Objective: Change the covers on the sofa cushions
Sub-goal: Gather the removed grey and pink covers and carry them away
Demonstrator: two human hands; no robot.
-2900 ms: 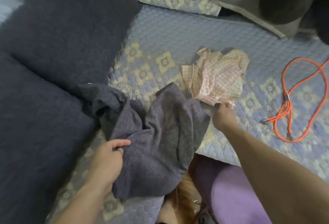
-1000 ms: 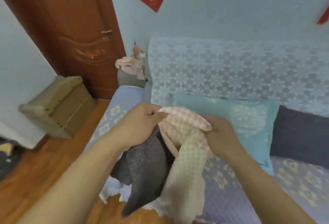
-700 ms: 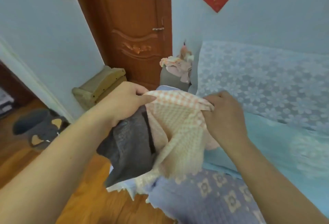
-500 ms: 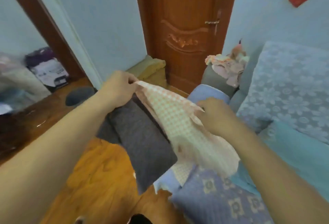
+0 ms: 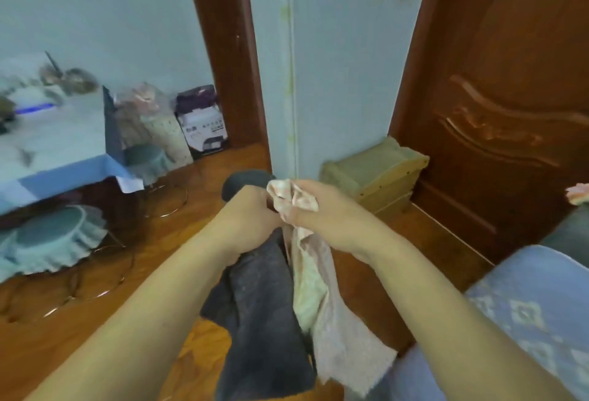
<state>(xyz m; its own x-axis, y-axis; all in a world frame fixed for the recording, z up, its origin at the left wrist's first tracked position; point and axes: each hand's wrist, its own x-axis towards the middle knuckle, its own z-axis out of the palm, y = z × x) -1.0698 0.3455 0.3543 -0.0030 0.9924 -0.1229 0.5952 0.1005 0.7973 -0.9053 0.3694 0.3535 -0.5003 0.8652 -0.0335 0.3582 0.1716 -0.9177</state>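
Head view: both covers hang lengthwise toward the floor beside the sofa (image 5: 526,298). Left hand (image 5: 251,219) grips the grey cover (image 5: 261,330); right hand (image 5: 322,212) bunches the checked cover (image 5: 322,314), touching it, fists nearly together above.

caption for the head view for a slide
Left hand and right hand grip a grey cover and a pink checked cover above the wooden floor.

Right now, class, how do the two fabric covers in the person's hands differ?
The grey cover is dark, plain and thick-looking; the checked cover is pale pink-and-cream and looks thin. The left hand grips the grey cover; the right hand bunches the checked cover. Both hang limp over the wooden floor.
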